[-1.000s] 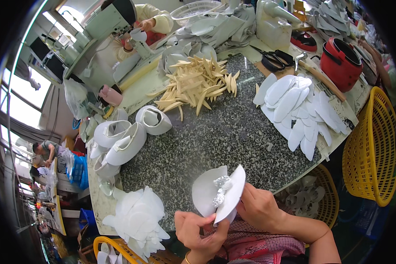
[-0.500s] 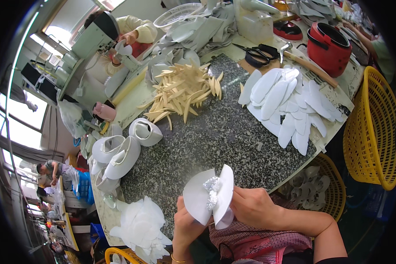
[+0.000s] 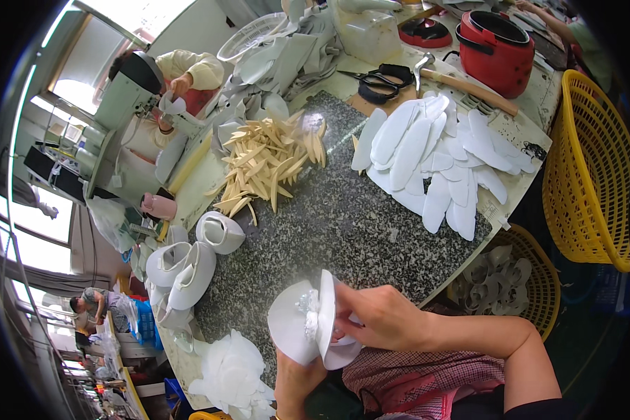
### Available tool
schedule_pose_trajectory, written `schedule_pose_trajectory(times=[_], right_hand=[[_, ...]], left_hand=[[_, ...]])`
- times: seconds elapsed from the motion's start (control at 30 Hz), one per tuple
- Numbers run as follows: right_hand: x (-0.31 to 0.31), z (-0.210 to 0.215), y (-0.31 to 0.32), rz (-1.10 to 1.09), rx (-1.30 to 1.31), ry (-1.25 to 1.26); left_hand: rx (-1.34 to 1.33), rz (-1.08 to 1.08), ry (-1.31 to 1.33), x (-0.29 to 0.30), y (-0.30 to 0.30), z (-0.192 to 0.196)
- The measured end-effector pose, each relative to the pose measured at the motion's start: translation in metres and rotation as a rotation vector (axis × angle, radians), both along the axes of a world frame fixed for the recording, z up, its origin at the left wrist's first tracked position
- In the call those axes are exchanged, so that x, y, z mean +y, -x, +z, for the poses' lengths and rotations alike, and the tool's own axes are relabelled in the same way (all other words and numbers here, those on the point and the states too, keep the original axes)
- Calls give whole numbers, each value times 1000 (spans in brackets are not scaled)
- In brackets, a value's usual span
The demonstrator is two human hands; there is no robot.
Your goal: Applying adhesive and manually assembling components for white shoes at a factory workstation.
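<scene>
A white shoe upper (image 3: 290,323) with curved, flared sides and a silvery, glittery ornament is held close to me, over the near edge of the speckled stone slab (image 3: 287,238). My left hand (image 3: 297,381) is closed around its underside, with most fingers hidden behind it. On the other side, my right hand (image 3: 385,318) is closed, its fingers bent at the inner face and partly hidden. To the left stand several similar white uppers (image 3: 192,276). A pile of thin white pieces (image 3: 231,374) lies nearest my left hand.
Beige curved strips (image 3: 269,157) and white oval pieces (image 3: 406,154) lie on the slab. Behind are black scissors (image 3: 381,84), a hammer (image 3: 469,85) and a red pot (image 3: 497,59). Yellow baskets (image 3: 588,175) stand right. A person (image 3: 189,77) works at a machine at far left.
My hands and the white upper have shifted a little left and down in view. The upper is turned, and my right fingers now bend at its inner side. The whole view has shifted slightly.
</scene>
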State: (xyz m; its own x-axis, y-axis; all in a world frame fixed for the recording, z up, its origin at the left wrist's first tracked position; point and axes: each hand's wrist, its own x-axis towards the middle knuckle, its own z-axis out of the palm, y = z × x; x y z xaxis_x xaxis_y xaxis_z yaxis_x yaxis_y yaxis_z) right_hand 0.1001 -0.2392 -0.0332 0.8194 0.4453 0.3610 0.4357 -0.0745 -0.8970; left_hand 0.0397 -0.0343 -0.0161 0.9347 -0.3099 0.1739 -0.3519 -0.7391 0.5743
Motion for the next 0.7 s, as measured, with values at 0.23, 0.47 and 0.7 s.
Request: schedule_pose_trajectory(times=[0.23, 0.47, 0.7], right_hand=[[-2, -9, -2, -158, 136, 41], [-3, -8, -13, -180, 53, 157], [-2, -13, -14, -146, -11, 181]], left_hand=[[39, 29, -174, 0, -3, 10], [59, -8, -123, 10, -2, -2], [81, -26, -127, 13, -4, -1]])
